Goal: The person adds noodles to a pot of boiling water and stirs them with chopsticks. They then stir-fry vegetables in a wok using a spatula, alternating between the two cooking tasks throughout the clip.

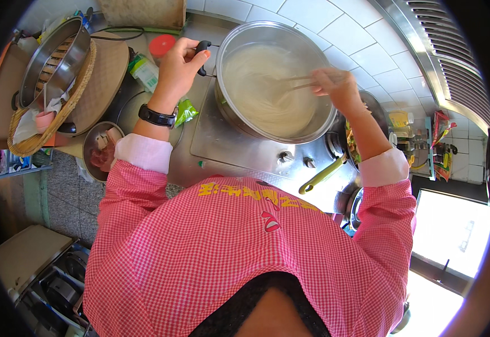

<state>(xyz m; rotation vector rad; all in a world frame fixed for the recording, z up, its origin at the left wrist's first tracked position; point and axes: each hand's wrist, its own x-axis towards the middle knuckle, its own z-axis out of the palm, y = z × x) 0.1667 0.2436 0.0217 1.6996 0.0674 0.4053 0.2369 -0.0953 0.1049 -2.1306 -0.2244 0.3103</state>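
Observation:
A wide metal pot point(249, 135) stands on the steel stove top, tilted in the view by the lens. Cloudy pale liquid point(266, 88) fills its lower part, with swirl streaks across it. My left hand point(180, 63) grips the pot's black loop handle point(203, 59) at the left side. Over the right part of the pot, my right hand point(333, 86) holds a pair of chopsticks point(292, 82), blurred, with their tips in the liquid. Whether anything solid lies under the surface I cannot tell.
A frying pan with a green handle point(321, 176) holds food at the right. Stove knobs point(287, 156) sit in front. To the left are a red lid point(162, 45), a green-and-white packet point(145, 72), a bowl of raw meat point(101, 152), a woven basket point(38, 141) and a steamer pot point(55, 63).

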